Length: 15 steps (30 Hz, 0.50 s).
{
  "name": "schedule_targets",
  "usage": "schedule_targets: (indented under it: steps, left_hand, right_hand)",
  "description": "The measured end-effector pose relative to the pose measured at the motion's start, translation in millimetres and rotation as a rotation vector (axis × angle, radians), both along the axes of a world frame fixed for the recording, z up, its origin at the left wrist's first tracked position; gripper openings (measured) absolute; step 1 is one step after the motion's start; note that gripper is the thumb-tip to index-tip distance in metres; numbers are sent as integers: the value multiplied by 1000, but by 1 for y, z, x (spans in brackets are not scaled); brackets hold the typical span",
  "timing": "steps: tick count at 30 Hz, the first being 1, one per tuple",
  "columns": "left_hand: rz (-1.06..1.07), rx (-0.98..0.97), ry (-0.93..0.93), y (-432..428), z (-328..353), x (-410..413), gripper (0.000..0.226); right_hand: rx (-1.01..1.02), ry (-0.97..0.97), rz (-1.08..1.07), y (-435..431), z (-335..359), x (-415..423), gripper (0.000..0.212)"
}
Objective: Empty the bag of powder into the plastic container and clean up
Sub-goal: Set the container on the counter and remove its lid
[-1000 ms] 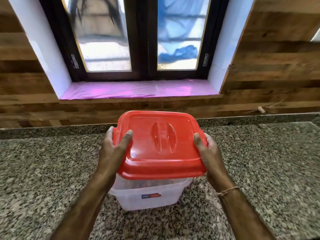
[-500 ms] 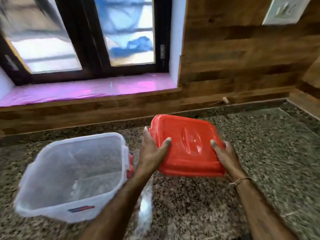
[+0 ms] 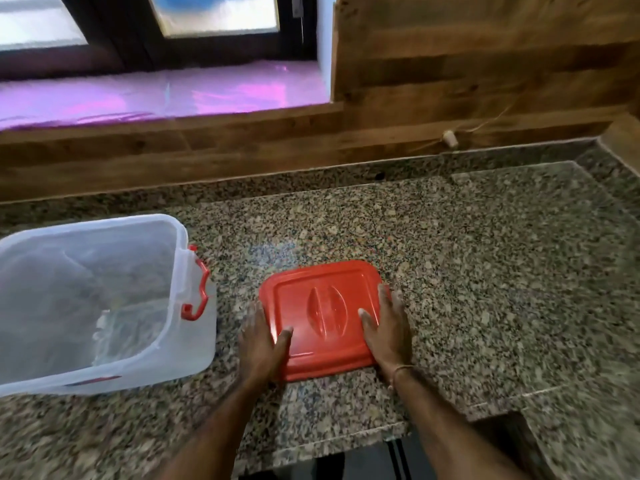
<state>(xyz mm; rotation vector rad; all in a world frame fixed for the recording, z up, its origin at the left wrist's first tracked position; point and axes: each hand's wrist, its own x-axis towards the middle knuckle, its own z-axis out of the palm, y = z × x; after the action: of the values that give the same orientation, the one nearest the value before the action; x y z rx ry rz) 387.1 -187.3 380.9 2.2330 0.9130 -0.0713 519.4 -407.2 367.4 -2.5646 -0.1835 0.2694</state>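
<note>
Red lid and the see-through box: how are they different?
The red lid is solid red and flat; the clear plastic container is see-through and deep. The left hand and right hand touch the lid's sides; no hand touches the container. Both are plastic, resting on the granite countertop.

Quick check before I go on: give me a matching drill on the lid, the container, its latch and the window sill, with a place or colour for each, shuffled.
Things:
1. lid
2. container
3. latch
4. window sill

Descriptions:
A. pink, below the window
B. clear, open on top, at the left of the counter
C. large, red, lying on the counter to the right of the container
D. small, red, on the container's side that faces the lid

Pairs: 1-C, 2-B, 3-D, 4-A
</note>
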Motion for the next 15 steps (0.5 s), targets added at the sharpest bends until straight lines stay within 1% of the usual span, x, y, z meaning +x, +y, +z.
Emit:
schedule_targets:
  steps: [2,4,7,9,12,13,15]
  left_hand:
    - [-15,79,50,-2,-5,3,87]
    - [-22,119,80,-3,0,5,88]
    - [-71,150,53,-4,18,7,91]
    - [-115,141,-5,-5,37,12,92]
    - [-162,73,-168,-8,84,21,89]
    - [-181,69,-227,-8,101,24,88]
    - [-196,124,-367,-2,143,24,85]
  right_hand:
    - [-70,-61,38,-2,-6,-3,79]
    - [-86,-95,60,-4,-10,-3,78]
    - [-82,-89,54,-3,0,-1,78]
    - [-30,-110,40,3,17,3,78]
    - [81,-136,39,26,60,10,75]
    - [133,-157,37,36,79,12,74]
    - [231,-239,54,63,120,13,69]
